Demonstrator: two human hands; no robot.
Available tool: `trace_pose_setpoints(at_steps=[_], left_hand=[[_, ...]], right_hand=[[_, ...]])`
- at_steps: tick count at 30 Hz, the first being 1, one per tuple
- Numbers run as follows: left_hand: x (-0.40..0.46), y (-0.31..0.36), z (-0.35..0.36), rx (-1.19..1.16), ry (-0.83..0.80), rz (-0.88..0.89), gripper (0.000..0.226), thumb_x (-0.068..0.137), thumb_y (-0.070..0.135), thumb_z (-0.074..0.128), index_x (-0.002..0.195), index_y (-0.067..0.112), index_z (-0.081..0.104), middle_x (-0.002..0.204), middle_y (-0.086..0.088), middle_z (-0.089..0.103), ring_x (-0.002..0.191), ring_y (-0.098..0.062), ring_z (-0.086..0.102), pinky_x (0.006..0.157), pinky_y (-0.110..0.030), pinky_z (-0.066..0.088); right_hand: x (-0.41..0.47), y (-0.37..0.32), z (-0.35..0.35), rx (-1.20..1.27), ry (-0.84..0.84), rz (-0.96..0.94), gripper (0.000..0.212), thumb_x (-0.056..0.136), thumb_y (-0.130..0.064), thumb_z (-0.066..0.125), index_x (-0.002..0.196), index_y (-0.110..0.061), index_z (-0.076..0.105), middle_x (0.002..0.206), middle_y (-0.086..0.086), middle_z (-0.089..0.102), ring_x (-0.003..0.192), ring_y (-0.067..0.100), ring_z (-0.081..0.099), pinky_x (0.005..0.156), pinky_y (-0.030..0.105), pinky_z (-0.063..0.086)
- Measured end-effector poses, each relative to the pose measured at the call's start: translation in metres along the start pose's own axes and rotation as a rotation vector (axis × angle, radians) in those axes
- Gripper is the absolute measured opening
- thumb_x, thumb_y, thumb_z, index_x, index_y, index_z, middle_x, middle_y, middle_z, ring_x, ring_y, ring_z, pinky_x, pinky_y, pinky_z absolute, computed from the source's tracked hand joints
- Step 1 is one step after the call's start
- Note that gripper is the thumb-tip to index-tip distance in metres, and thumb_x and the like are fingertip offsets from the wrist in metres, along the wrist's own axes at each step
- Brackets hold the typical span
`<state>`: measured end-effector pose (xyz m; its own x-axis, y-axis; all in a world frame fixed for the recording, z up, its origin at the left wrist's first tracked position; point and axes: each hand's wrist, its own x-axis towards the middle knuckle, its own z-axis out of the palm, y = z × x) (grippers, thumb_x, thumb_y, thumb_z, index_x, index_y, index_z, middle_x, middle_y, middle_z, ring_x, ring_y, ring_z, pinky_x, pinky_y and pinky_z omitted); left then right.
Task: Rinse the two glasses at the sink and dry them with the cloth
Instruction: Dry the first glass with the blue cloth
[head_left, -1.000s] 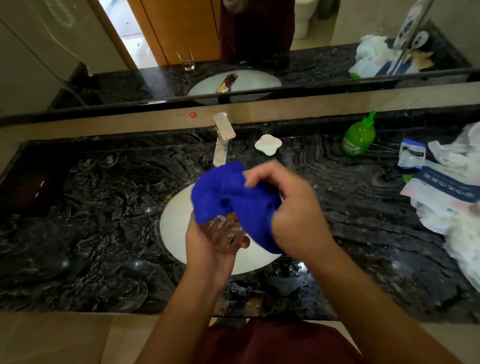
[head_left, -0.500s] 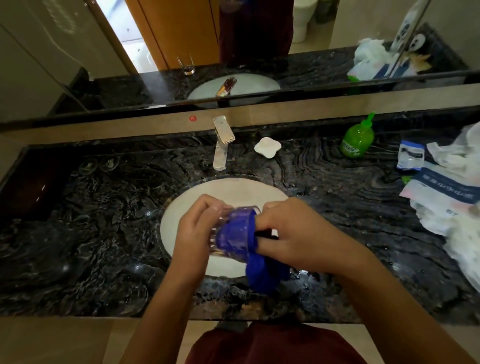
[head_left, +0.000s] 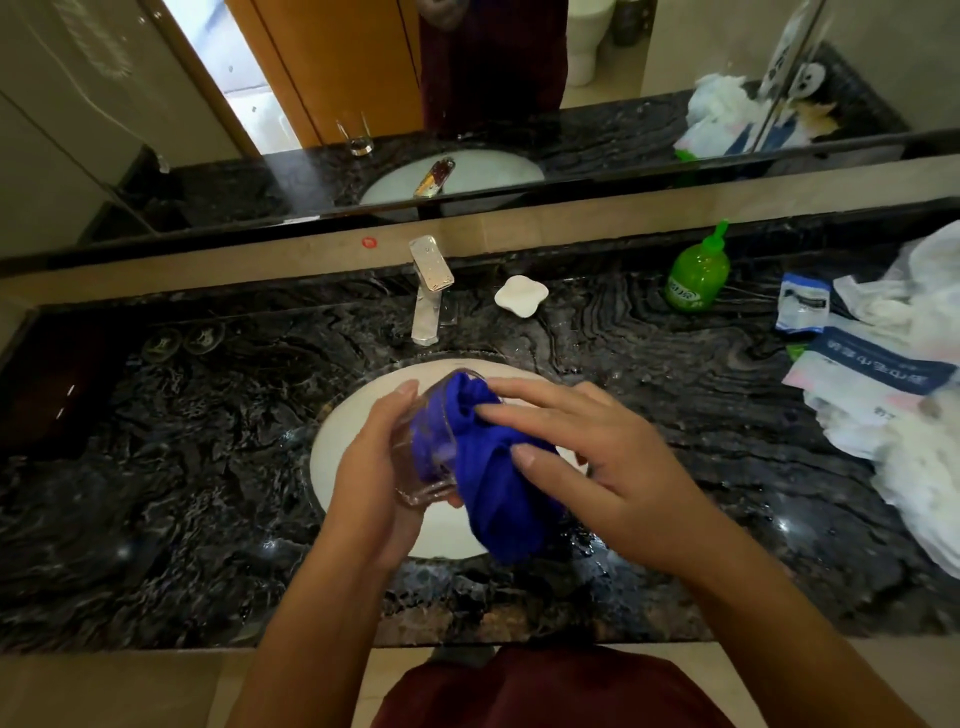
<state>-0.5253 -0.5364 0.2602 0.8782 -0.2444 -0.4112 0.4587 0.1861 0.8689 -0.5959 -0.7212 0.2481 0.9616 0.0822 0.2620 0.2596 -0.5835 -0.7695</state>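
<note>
Glass (head_left: 426, 457) in L hand (head_left: 374, 488), cloth (head_left: 493, 467) inside w/ R hand (head_left: 613, 467).

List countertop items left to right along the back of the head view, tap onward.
Faucet → white soap dish → green soap bottle → blue-white packet → white plastic bags.
</note>
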Motion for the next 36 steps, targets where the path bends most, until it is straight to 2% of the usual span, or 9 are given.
trace_pose_setpoints(at_steps=[7, 10, 15, 19, 23, 28, 30, 33, 36], left_hand=[[-0.006, -0.013, 0.008, 0.163, -0.105, -0.109, 0.034, 0.094, 0.039, 0.059, 0.087, 0.011, 0.077, 0.077, -0.016, 0.07, 0.061, -0.026, 0.067, 0.059, -0.034, 0.049], [-0.013, -0.011, 0.016, 0.185, -0.07, -0.014, 0.034, 0.098, 0.035, 0.054, 0.084, 0.008, 0.069, 0.072, -0.016, 0.069, 0.059, -0.027, 0.066, 0.052, -0.035, 0.052], [-0.017, -0.011, 0.017, 0.413, 0.018, 0.436, 0.04, 0.09, 0.048, 0.054, 0.081, 0.01, 0.057, 0.069, -0.009, 0.056, 0.062, -0.023, 0.053, 0.058, -0.035, 0.046], [-0.023, -0.012, 0.009, 0.714, -0.018, 0.762, 0.026, 0.093, 0.04, 0.05, 0.093, 0.017, 0.063, 0.089, 0.007, 0.067, 0.079, -0.009, 0.065, 0.07, -0.019, 0.048], [-0.016, -0.003, 0.002, 0.606, -0.018, 0.718, 0.024, 0.092, 0.04, 0.051, 0.092, 0.021, 0.065, 0.087, 0.006, 0.068, 0.076, -0.009, 0.064, 0.068, -0.021, 0.049], [-0.013, 0.008, 0.006, 0.283, 0.027, 0.342, 0.039, 0.091, 0.044, 0.059, 0.089, 0.005, 0.065, 0.072, -0.004, 0.066, 0.061, -0.017, 0.061, 0.055, -0.026, 0.051], [-0.011, 0.008, 0.007, 0.239, 0.004, 0.16, 0.042, 0.097, 0.038, 0.056, 0.09, -0.003, 0.064, 0.068, -0.008, 0.066, 0.061, -0.02, 0.063, 0.06, -0.031, 0.055], [-0.008, 0.004, 0.003, 0.339, 0.0, 0.105, 0.054, 0.1, 0.044, 0.054, 0.099, -0.01, 0.062, 0.08, -0.025, 0.068, 0.073, -0.042, 0.066, 0.074, -0.05, 0.057], [-0.014, -0.008, 0.007, 0.465, 0.028, 0.277, 0.052, 0.097, 0.052, 0.056, 0.092, 0.001, 0.059, 0.079, -0.025, 0.062, 0.073, -0.051, 0.062, 0.058, -0.052, 0.059]], right_hand=[[0.006, -0.004, -0.009, -0.136, -0.159, -0.208, 0.027, 0.095, -0.025, 0.056, 0.114, -0.025, 0.076, 0.11, -0.016, 0.074, 0.078, 0.007, 0.056, 0.071, 0.022, 0.043], [0.004, -0.011, -0.007, -0.166, -0.1, -0.17, 0.027, 0.095, -0.022, 0.057, 0.114, -0.024, 0.076, 0.105, -0.012, 0.077, 0.09, 0.005, 0.068, 0.08, 0.023, 0.055], [0.006, -0.029, 0.004, 0.468, 0.034, 0.315, 0.023, 0.094, -0.005, 0.067, 0.108, -0.017, 0.08, 0.102, -0.005, 0.08, 0.094, 0.008, 0.075, 0.087, 0.033, 0.061], [0.005, -0.038, 0.005, 1.169, 0.024, 0.656, 0.016, 0.078, -0.004, 0.068, 0.084, -0.008, 0.082, 0.077, 0.013, 0.077, 0.064, 0.016, 0.071, 0.061, 0.024, 0.059], [-0.004, -0.041, 0.0, 1.416, -0.046, 0.607, 0.025, 0.078, -0.013, 0.069, 0.099, -0.012, 0.081, 0.092, 0.014, 0.074, 0.073, 0.02, 0.069, 0.065, 0.025, 0.057], [-0.01, -0.034, -0.003, 0.726, -0.172, 0.326, 0.05, 0.088, -0.027, 0.066, 0.134, -0.046, 0.059, 0.095, 0.002, 0.073, 0.065, 0.033, 0.062, 0.057, 0.039, 0.054], [-0.008, -0.031, -0.002, 0.489, -0.21, 0.223, 0.048, 0.092, -0.039, 0.07, 0.137, -0.043, 0.054, 0.095, 0.002, 0.071, 0.069, 0.037, 0.061, 0.063, 0.049, 0.053], [-0.006, -0.029, 0.005, 0.339, -0.172, 0.202, 0.028, 0.09, -0.038, 0.074, 0.114, -0.03, 0.062, 0.082, -0.002, 0.068, 0.067, 0.018, 0.058, 0.066, 0.043, 0.05], [0.0, -0.033, 0.012, 0.365, 0.035, 0.284, 0.016, 0.09, -0.039, 0.065, 0.096, -0.024, 0.068, 0.074, -0.002, 0.069, 0.065, 0.013, 0.061, 0.061, 0.034, 0.049]])
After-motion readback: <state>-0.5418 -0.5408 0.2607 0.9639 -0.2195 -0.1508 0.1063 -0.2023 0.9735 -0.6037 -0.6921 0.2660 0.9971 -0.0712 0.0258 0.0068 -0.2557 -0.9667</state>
